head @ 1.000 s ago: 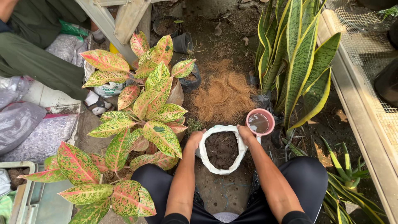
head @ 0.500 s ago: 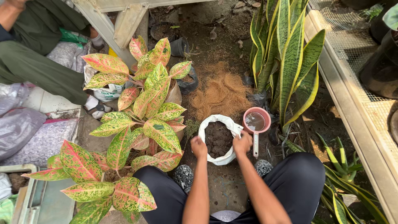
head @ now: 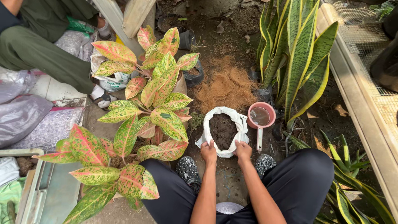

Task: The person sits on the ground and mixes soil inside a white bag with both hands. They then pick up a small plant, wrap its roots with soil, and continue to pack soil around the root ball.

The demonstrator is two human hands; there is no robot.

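Down between the person's knees, a white bag of dark soil stands upright on the ground, its rolled-down mouth facing straight up toward the camera — the opening is a rough oval, longer from near to far than from side to side. The left hand and the right hand both rest on the near rim, one at each corner, fingers curled over the white edge and gripping it. Just to the right of the bag lies a pink scoop, cup away from the person and its pale handle pointing back toward the right knee. Beyond the bag sits a heap of brown coconut fibre. A plant with pink-and-green leaves stands at the left — a tall striped snake plant at the right.
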